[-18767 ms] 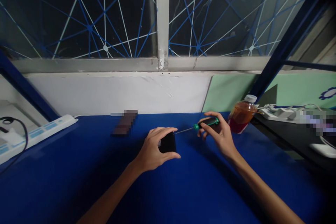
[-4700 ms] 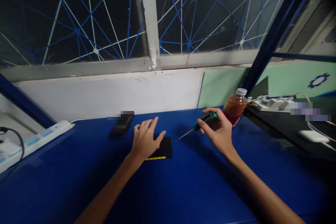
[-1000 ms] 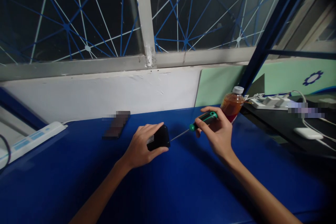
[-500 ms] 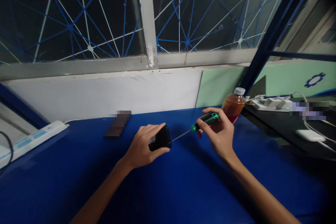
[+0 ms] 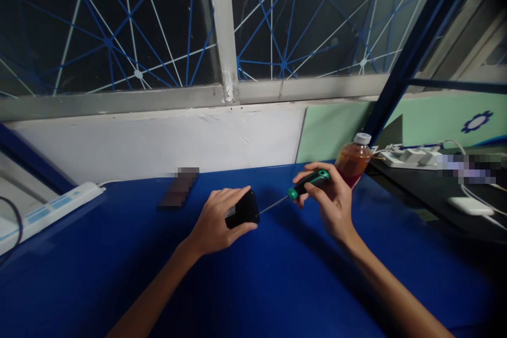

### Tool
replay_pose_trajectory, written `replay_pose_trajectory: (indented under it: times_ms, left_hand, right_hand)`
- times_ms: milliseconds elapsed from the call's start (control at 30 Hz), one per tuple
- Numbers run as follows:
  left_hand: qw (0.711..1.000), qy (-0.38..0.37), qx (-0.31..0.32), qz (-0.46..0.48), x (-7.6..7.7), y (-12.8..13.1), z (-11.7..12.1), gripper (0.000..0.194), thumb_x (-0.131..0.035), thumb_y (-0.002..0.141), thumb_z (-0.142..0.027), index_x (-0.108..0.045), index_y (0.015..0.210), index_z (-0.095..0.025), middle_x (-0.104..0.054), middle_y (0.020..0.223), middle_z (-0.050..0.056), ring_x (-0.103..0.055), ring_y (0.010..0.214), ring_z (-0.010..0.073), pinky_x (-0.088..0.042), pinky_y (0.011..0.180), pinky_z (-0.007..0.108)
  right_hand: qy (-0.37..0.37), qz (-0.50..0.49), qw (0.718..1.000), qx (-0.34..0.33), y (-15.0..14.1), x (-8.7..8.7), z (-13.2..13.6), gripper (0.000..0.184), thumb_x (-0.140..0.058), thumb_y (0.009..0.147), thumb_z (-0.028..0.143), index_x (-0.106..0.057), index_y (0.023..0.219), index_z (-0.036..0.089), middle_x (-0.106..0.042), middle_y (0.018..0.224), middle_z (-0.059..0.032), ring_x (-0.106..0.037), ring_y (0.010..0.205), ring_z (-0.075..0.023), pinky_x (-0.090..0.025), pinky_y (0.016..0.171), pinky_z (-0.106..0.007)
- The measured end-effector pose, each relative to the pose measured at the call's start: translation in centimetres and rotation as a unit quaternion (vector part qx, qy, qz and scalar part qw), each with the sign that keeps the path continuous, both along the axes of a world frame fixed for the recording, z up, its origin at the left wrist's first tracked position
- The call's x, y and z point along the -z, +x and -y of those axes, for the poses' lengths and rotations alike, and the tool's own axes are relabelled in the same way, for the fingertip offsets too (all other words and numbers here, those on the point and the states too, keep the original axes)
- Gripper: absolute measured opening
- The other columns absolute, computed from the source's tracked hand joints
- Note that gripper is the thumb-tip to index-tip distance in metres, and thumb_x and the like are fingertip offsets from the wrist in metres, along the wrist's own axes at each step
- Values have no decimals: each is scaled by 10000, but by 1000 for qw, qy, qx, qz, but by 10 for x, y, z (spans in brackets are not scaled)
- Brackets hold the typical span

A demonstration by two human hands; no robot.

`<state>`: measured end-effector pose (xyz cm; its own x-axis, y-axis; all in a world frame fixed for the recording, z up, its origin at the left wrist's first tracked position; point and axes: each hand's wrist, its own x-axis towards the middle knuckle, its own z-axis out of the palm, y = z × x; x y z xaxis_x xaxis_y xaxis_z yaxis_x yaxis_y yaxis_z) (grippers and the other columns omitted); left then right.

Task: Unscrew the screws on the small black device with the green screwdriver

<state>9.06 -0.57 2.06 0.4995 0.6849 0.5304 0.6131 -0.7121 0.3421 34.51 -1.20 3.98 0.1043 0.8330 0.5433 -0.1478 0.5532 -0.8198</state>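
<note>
My left hand (image 5: 217,222) is closed around a small black box-like device (image 5: 246,208), thumb on the near side and fingers over the far side. Part of a pale label shows beside the fingers; the rest of the device's left side is hidden under the hand. In my right hand (image 5: 330,198) is a screwdriver (image 5: 311,184) with a green and black handle, held between thumb and fingers. Its thin metal shaft slants down to the left, and the tip meets the device's right end near a corner. Whether a screw sits there is too small to tell.
Behind my right hand stands a bottle (image 5: 354,161) of reddish-brown drink. A blurred dark flat object (image 5: 178,189) lies at the back left of the blue table (image 5: 253,285). White power strips (image 5: 59,211) lie at left and right, and a white charger (image 5: 469,205) rests on the black surface.
The fingers and thumb of my right hand have shifted on the screwdriver handle. The tip stays at the device's corner, and my left hand keeps its hold.
</note>
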Motion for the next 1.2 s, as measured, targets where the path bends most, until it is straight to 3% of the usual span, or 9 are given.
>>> replay_pose_trajectory:
  times_ms: [300,400,533,767,867,1033,1200]
  left_hand:
    - [1000,0,-4,1,-1,0,1,659,-684,810,-473,-462,1392,-257,-648,1233,129,-590,1118,350,-420,930,578]
    - [1000,0,-6,-3,-1,0,1,653,-683,812,-475,-468,1386,-249,-647,1234,125,-592,1113,342,-421,934,564]
    - [1000,-3,-7,-8,-1,0,1,646,-683,812,-477,-480,1372,-227,-646,1236,124,-592,1114,333,-420,942,548]
    - [1000,-3,-3,0,-3,0,2,650,-685,813,-465,-472,1382,-235,-649,1232,133,-588,1117,345,-413,938,567]
    - [1000,-2,-1,4,-4,1,2,651,-687,809,-464,-473,1384,-248,-654,1223,131,-595,1105,348,-419,929,572]
    - [1000,0,-1,1,-3,0,3,657,-688,806,-468,-473,1387,-248,-655,1219,126,-600,1097,343,-424,929,567]
    - [1000,2,2,0,-4,1,3,665,-678,811,-474,-463,1401,-254,-659,1212,122,-605,1090,342,-429,922,565]
  right_hand:
    - [-32,46,992,110,-3,-1,1,245,-733,795,294,-586,978,225,-542,569,59,-546,372,-118,-453,349,-253]
    - [-32,30,996,74,-3,0,0,210,-658,860,326,-560,1017,226,-575,593,51,-563,395,-118,-481,400,-262]
    - [-11,7,1000,16,-1,-1,1,189,-603,887,301,-536,1045,221,-658,824,-12,-603,461,-114,-500,447,-278]
    - [-20,47,993,110,-3,-2,1,231,-710,814,288,-579,988,211,-550,575,59,-545,375,-110,-445,375,-248]
    - [-27,51,995,86,-3,-1,0,234,-658,853,313,-554,1037,213,-558,580,56,-557,393,-118,-481,416,-265]
    - [-14,27,999,22,-1,-1,0,243,-620,859,293,-505,1060,223,-644,847,-14,-582,452,-104,-516,459,-285]
    - [-22,40,996,75,-3,-1,1,312,-697,804,295,-532,1062,234,-587,678,35,-569,418,-121,-485,404,-270]
